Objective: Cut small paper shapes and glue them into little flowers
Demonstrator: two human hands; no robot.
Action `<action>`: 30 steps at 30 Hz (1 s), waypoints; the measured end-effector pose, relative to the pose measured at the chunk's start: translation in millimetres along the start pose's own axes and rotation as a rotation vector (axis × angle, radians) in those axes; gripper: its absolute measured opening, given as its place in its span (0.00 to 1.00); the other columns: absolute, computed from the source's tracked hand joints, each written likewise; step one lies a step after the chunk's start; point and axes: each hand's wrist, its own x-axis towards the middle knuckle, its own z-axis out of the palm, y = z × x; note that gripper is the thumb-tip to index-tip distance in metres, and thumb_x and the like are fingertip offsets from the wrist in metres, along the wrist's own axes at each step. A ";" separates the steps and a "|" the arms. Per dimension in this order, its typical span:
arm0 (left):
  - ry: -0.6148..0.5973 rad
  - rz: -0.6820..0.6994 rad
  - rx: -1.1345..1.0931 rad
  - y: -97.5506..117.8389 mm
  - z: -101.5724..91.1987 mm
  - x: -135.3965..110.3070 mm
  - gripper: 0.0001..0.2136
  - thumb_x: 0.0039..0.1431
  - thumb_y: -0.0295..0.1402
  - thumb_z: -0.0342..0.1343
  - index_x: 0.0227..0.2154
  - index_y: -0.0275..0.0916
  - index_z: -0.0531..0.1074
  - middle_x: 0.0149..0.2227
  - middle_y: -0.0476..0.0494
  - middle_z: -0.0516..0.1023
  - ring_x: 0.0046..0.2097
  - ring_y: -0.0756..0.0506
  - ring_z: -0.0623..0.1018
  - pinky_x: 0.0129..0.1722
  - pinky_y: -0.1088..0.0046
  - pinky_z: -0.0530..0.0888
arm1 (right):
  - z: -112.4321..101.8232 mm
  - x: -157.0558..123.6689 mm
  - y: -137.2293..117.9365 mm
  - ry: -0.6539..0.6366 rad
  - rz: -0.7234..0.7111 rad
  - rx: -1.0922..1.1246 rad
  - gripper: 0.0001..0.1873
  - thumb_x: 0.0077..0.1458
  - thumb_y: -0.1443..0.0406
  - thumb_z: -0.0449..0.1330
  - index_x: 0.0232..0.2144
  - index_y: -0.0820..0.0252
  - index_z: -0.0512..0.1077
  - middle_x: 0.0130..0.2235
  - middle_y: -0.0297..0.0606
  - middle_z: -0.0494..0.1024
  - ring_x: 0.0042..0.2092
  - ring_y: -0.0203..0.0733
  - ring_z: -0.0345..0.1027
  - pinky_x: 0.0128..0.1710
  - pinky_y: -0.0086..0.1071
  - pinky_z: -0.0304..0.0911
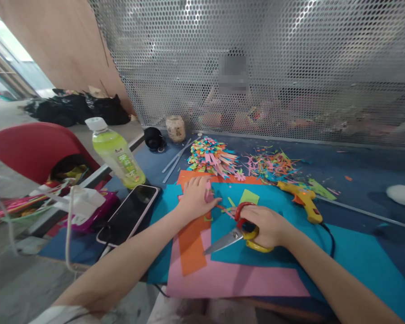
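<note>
My left hand (196, 196) lies palm down on the coloured paper, fingers reaching forward and thumb spread to the right. Beneath it runs an orange paper strip (191, 252), and small pink pieces show beside its fingers. My right hand (268, 225) is wrapped around the red and yellow handles of the scissors (224, 240). Their blades look closed and point left, over the blue paper (273, 193) and near the orange strip. Pink paper (238, 279) lies along the table's front edge. A light green paper piece (249, 198) and thin scraps sit between the hands.
Behind the hands stand a bundle of fringed paper (211, 155) and a pile of shreds (273, 165). A yellow glue gun (302, 198) with a black cord lies right. At left are a phone (130, 216) and a green drink bottle (116, 155). Perforated metal (273, 67) borders the back.
</note>
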 end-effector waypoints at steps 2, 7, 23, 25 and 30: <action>-0.069 0.019 -0.014 -0.5 -1.0 -0.5 0.25 0.45 0.45 0.61 0.44 0.38 0.65 0.43 0.37 0.73 0.49 0.36 0.70 0.48 0.56 0.66 | -1.3 -0.5 -0.5 -0.011 0.012 0.018 0.12 0.39 0.68 0.58 0.32 0.58 0.68 0.34 0.41 0.77 0.38 0.45 0.71 0.37 0.35 0.66; -0.149 0.026 -0.192 -1.9 5.0 0.9 0.17 0.51 0.34 0.57 0.45 0.39 0.66 0.40 0.40 0.76 0.45 0.41 0.74 0.45 0.61 0.70 | -4.0 -0.1 -2.6 -0.044 0.024 0.008 0.12 0.39 0.67 0.58 0.32 0.58 0.68 0.34 0.41 0.77 0.37 0.45 0.71 0.36 0.35 0.66; -0.152 -0.004 -0.274 -2.2 2.5 4.0 0.15 0.52 0.26 0.53 0.45 0.40 0.69 0.35 0.46 0.79 0.41 0.45 0.77 0.44 0.66 0.72 | 7.2 11.0 -3.9 0.028 0.018 0.013 0.18 0.42 0.65 0.60 0.39 0.63 0.68 0.42 0.47 0.73 0.46 0.48 0.66 0.47 0.41 0.63; -0.163 0.012 -0.274 -0.8 4.2 4.3 0.15 0.52 0.27 0.52 0.45 0.41 0.69 0.36 0.46 0.79 0.41 0.45 0.77 0.44 0.66 0.72 | 9.0 14.6 -6.9 0.017 0.035 -0.005 0.18 0.42 0.65 0.60 0.39 0.62 0.68 0.41 0.47 0.73 0.44 0.48 0.66 0.46 0.41 0.63; -0.149 0.032 -0.261 0.8 2.4 4.0 0.14 0.55 0.27 0.50 0.45 0.42 0.69 0.36 0.46 0.79 0.43 0.44 0.76 0.44 0.66 0.71 | 10.2 15.1 -9.0 -0.005 0.007 -0.078 0.18 0.44 0.66 0.59 0.40 0.65 0.68 0.42 0.50 0.73 0.45 0.50 0.66 0.47 0.43 0.62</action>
